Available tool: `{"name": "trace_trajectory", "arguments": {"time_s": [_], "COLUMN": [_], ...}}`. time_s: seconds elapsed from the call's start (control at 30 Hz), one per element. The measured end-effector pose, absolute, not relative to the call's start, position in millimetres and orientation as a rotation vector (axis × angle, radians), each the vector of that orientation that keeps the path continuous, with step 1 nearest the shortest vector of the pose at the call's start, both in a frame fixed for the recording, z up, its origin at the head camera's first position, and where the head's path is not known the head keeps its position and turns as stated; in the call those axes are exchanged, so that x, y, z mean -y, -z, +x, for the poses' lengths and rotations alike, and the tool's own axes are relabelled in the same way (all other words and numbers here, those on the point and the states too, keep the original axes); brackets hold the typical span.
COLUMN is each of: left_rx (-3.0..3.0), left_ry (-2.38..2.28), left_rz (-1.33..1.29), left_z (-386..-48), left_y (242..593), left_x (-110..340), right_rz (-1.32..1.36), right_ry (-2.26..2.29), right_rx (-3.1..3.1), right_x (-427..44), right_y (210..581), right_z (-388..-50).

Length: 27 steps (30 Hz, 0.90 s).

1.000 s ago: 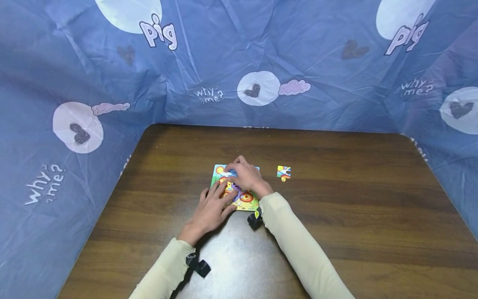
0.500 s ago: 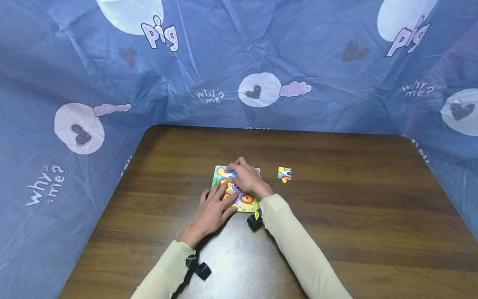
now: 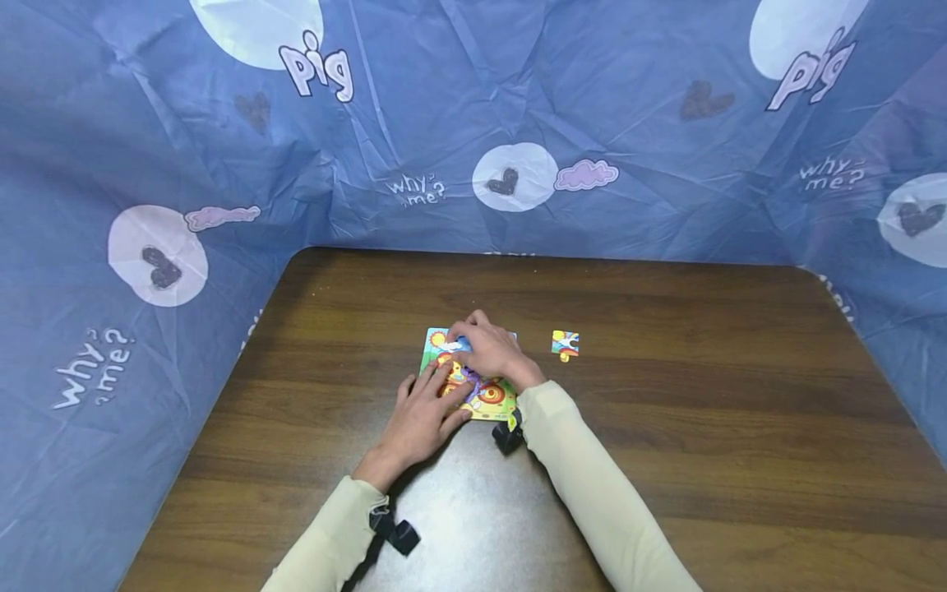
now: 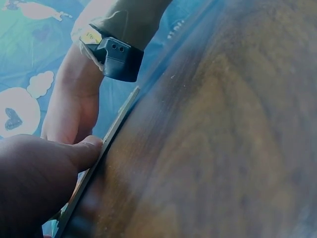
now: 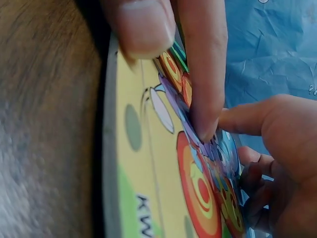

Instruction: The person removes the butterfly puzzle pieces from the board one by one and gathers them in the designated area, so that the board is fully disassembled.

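Observation:
A colourful jigsaw puzzle board (image 3: 497, 405) lies on the wooden table, partly covered by both hands. My left hand (image 3: 420, 415) rests on its lower left with fingers spread; in the right wrist view, the left thumb (image 5: 146, 32) and a straight finger (image 5: 205, 69) reach over the picture. The right hand (image 3: 490, 352) is bent over the board's upper part, its fingertips down at the surface. In the right wrist view, the right thumb (image 5: 242, 119) points at the board and the other fingers are curled; whether they pinch a piece is hidden.
One loose jigsaw piece (image 3: 565, 344) lies to the right of the board. The brown table (image 3: 710, 395) is bordered by a blue printed cloth (image 3: 414, 107) at the back and sides. A black camera (image 3: 403, 536) is strapped to the left wrist.
Both hands stay in nearly the same place on the puzzle board. The head view shifts very slightly; the loose piece has not moved on the table.

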<state>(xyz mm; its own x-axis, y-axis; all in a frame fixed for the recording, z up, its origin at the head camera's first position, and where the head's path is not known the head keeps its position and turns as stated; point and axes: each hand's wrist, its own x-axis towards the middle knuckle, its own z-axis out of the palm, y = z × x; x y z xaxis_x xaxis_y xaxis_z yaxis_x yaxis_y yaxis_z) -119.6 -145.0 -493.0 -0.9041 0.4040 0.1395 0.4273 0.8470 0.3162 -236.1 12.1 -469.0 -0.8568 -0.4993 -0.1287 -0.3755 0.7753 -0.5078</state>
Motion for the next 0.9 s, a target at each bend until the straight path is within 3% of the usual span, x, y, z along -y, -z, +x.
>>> {"name": "trace_trajectory", "arguments": {"time_s": [0.9], "left_rx": [3.017], "left_ry": [0.525], "left_rz": [-0.652], "left_z": [-119.8], "left_y": [492.1], "left_x": [145.1], "right_rz": [-0.654], "right_ry": [0.764], "right_rx": [-2.702], "right_x": [-17.7], "right_y": [469.8], "right_z": [-239.6]}}
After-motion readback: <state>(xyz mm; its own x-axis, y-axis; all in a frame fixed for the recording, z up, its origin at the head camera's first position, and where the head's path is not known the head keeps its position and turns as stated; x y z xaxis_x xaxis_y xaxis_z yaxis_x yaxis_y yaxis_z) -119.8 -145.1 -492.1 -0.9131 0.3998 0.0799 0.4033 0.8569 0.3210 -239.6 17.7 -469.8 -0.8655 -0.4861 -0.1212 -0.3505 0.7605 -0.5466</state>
